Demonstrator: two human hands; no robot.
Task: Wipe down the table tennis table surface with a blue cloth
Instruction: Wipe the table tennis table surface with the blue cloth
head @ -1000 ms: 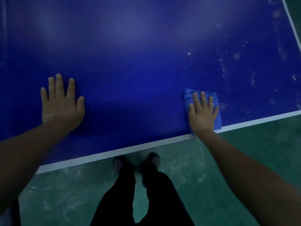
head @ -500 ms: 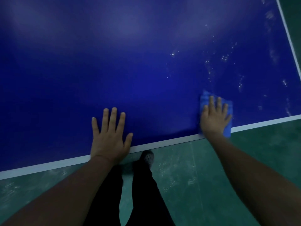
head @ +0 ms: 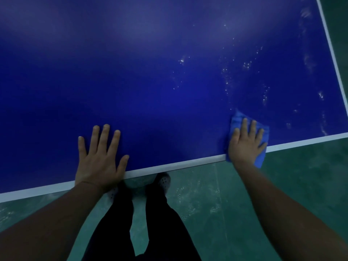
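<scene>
The dark blue table tennis table (head: 150,81) fills the upper view, with a white line along its near edge. My right hand (head: 245,144) presses flat, fingers straight, on a folded blue cloth (head: 236,119) at the near edge on the right; part of the cloth hangs over the edge. My left hand (head: 99,157) rests flat on the table near the edge, fingers spread, holding nothing. White specks and smears (head: 246,65) dot the surface beyond and to the right of the cloth.
The table's right edge with its white line (head: 331,53) runs down the far right. Below the near edge lies a green floor (head: 235,194). My legs in dark trousers and grey perforated shoes (head: 163,182) stand at the edge.
My left hand has slid right along the table and closer to the near edge. My right hand with the cloth has drawn back to the edge, the cloth now overhanging it.
</scene>
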